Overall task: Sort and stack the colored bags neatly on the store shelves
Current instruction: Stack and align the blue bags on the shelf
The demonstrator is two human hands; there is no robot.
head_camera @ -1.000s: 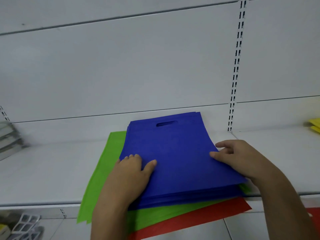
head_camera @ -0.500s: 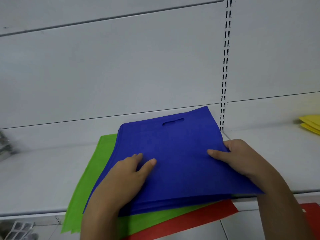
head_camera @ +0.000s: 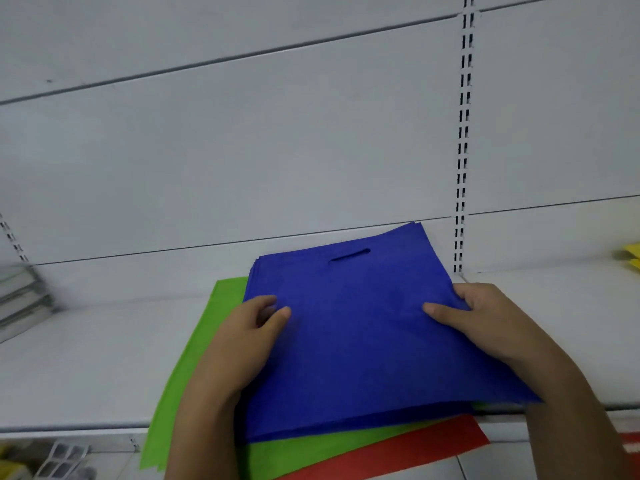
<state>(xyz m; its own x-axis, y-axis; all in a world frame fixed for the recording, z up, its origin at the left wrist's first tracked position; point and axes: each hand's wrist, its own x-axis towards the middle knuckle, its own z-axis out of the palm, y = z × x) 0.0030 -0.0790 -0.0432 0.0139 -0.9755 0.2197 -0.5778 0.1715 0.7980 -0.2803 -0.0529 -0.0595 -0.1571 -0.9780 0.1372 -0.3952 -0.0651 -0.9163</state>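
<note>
Since a second ago, blue bag stack (head_camera: 360,327) rotated clockwise, far corner now near the slotted upright (head_camera: 462,168). Left hand (head_camera: 239,344) grips its left edge, thumb on top. Right hand (head_camera: 485,323) pinches the right edge, fingers curled under. Stack lies on green bag (head_camera: 194,368) and red bag (head_camera: 415,448) at shelf (head_camera: 86,358) front.

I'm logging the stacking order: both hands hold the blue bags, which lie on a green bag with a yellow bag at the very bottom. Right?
Not quite. The bottom bag is red, not yellow, as the head view shows. The rest stands: the left hand and the right hand hold the blue bags, which lie on the green bag. Yellow shows only at the far right edge.
</note>
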